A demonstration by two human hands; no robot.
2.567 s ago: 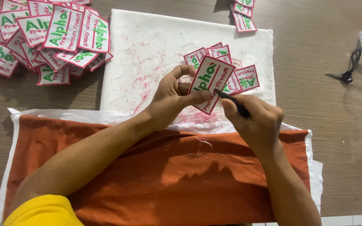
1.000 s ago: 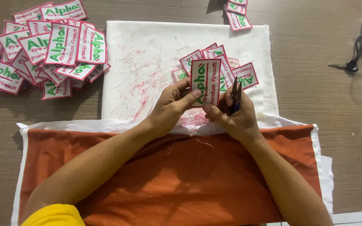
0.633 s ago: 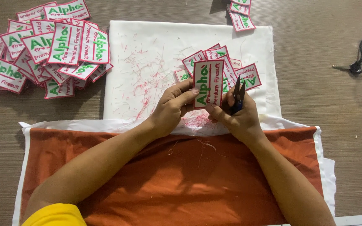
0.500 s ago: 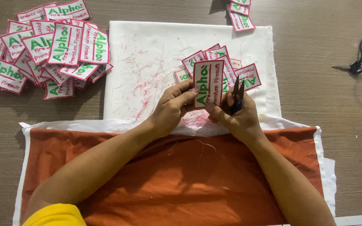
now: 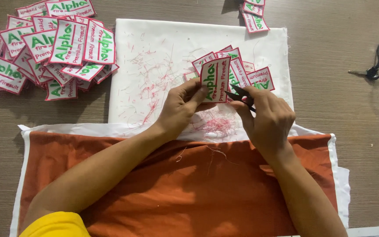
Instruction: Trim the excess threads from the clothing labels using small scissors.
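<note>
White, red-edged embroidered cloth patch (image 5: 215,79) stands pinched in my left hand (image 5: 180,109) over the far white cloth (image 5: 154,52), my right hand (image 5: 266,118) closed around small black thread snips (image 5: 241,95), trimming its right edge, which I judge needs short, careful cuts.

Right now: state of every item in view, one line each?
Left hand: pinching held patch, upright.
Right hand: gripping black snips, blades at the patch edge.
Small patch stack: fanned, on white cloth.
Large patch pile: loose heap on table.
Thread trimmings: scattered over white cloth.
Orange cloth: spread flat.
</note>
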